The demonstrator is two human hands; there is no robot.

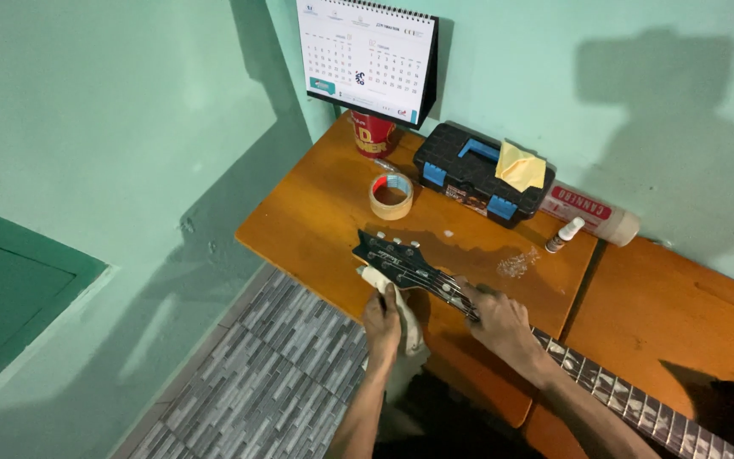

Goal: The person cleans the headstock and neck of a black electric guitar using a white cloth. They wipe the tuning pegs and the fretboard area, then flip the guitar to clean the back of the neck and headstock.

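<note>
A dark electric guitar lies across the orange wooden table (324, 204), its black headstock (394, 257) pointing to the upper left and its inlaid neck (622, 393) running off to the lower right. My left hand (381, 321) grips a pale cloth (408, 316) and presses it against the near edge of the headstock. My right hand (500, 321) wraps the neck just behind the nut, covering the strings there.
A roll of tape (391, 196), a red cup (374, 133), a black toolbox with blue latches (479, 174) under a yellow cloth (520, 166), a small spray bottle (564, 235), a white tube (592, 214) and a desk calendar (367, 53) stand behind. Grey tiled floor (273, 374) lies left.
</note>
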